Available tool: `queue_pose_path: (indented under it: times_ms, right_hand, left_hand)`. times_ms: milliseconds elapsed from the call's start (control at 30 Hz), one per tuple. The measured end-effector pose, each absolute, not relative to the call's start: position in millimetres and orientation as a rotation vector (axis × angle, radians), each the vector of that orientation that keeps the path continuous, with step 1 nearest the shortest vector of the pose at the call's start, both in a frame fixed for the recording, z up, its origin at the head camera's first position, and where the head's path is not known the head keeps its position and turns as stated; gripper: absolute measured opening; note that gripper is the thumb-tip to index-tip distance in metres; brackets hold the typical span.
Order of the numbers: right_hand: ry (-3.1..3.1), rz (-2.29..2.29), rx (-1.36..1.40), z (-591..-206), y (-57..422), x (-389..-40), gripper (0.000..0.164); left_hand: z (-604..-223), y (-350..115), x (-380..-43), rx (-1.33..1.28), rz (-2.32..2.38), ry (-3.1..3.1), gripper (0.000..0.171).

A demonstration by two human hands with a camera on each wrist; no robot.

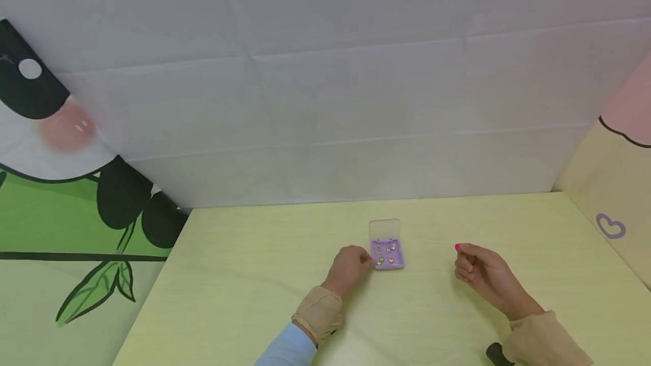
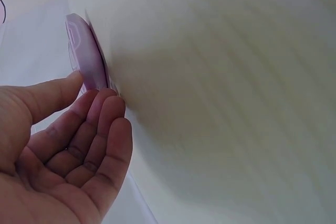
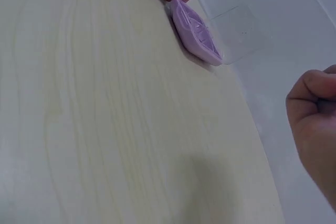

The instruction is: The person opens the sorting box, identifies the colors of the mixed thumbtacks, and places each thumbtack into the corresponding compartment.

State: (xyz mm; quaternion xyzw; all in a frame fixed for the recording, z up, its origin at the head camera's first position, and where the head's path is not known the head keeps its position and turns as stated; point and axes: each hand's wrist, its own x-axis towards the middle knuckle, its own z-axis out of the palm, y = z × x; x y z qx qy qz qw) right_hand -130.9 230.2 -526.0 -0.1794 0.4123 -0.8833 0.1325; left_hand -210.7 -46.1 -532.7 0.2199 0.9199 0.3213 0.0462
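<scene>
A small purple box (image 1: 389, 254) with a clear lid (image 1: 385, 228) stands on the table, its lid raised at the back. Several tiny shiny round pieces (image 1: 390, 248) lie in its compartments. At the near left corner of the box, my left hand (image 1: 349, 270) pinches the edge between thumb and fingertips, also seen in the left wrist view. My right hand (image 1: 485, 275) is held to the right of the box, apart from it. Its fingers are curled, and a tiny bright pink thing (image 1: 458, 247) shows at the tips of thumb and forefinger; its kind is too small to make out.
The pale wood-grain table (image 1: 244, 275) meets a white cloth backdrop (image 1: 325, 100) behind the box. Printed panels stand on both sides, the right one with a purple heart (image 1: 611, 226). A dark object (image 1: 497, 353) shows beside the right wrist.
</scene>
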Motion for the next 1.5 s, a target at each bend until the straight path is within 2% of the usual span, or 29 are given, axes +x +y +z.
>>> queue_pose_path:
  times_ms: [233, 900, 1067, 1267, 1400, 1500]
  right_hand:
    - [1.037, -2.58, -0.606, -528, 229, -134, 0.064]
    - [1.302, -2.539, -0.489, -533, 225, -148, 0.052]
    - [1.566, -2.445, -0.382, -532, 222, -151, 0.042]
    - [1.998, -2.188, -0.025, -530, 214, -156, 0.022]
    - [2.244, -1.921, 0.093, -528, 207, -163, 0.041]
    - [2.335, -1.808, 0.097, -529, 203, -166, 0.044]
  left_hand:
    - [-532, -46, -210, 0.669, 0.986, 2.808, 0.016]
    - [-534, -39, -219, 0.644, 0.975, 2.818, 0.016]
    - [-533, -38, -219, 0.644, 0.975, 2.822, 0.016]
    - [-532, -38, -219, 0.654, 0.98, 2.819, 0.016]
    - [-533, -38, -220, 0.661, 0.975, 2.825, 0.017]
    - [-534, -38, -220, 0.655, 0.98, 2.822, 0.017]
